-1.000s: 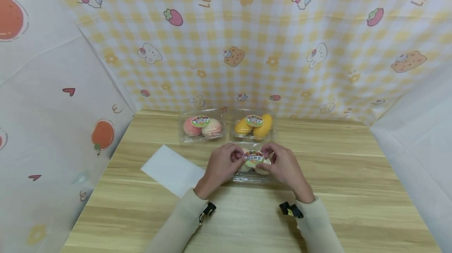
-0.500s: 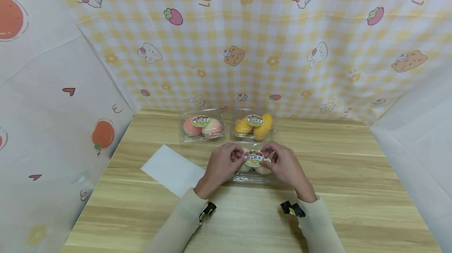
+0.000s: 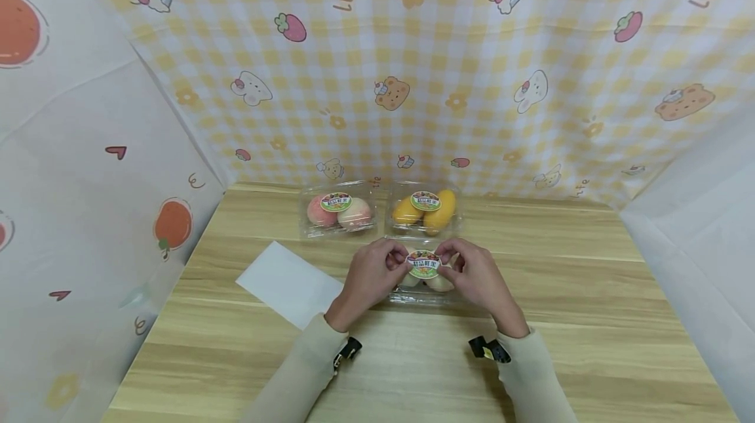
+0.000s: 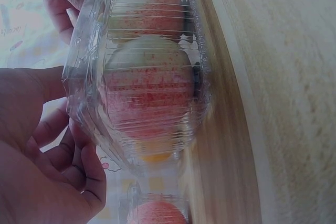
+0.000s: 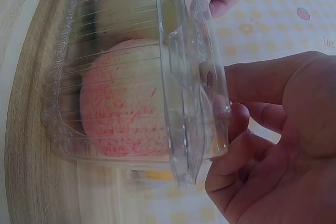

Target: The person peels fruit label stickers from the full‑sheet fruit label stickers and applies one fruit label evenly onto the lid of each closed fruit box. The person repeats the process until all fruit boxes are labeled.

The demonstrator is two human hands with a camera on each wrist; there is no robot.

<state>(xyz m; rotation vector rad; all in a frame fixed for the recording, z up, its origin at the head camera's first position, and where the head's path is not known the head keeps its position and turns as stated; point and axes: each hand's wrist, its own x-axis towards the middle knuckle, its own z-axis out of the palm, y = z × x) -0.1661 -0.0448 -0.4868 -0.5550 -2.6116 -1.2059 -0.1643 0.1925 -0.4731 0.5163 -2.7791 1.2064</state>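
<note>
A clear plastic clamshell box (image 3: 421, 297) with pale, pink-streaked peaches (image 5: 128, 98) inside stands on the table in front of the person. An oval printed fruit sticker (image 3: 423, 265) lies over the middle of its lid. My left hand (image 3: 373, 269) has its thumb and index finger at the sticker's left edge, pinching there. Opposite it, my right hand (image 3: 474, 273) pinches at the right edge, thumb low and index finger above. Both wrist views show the other fingers curled beside the lid; the sticker's face is hidden from them.
Behind stand two more labelled clamshells, one with peaches (image 3: 355, 214) at the left, one with yellow mangoes (image 3: 439, 213) at the right. A white sheet (image 3: 289, 284) lies on the wooden table (image 3: 590, 318) by the left forearm. A checked cloth (image 3: 454, 69) hangs behind.
My right thumb has slid back off the sticker's lower right part to its right edge, and the right wrist has shifted slightly right. The left hand has kept its place.
</note>
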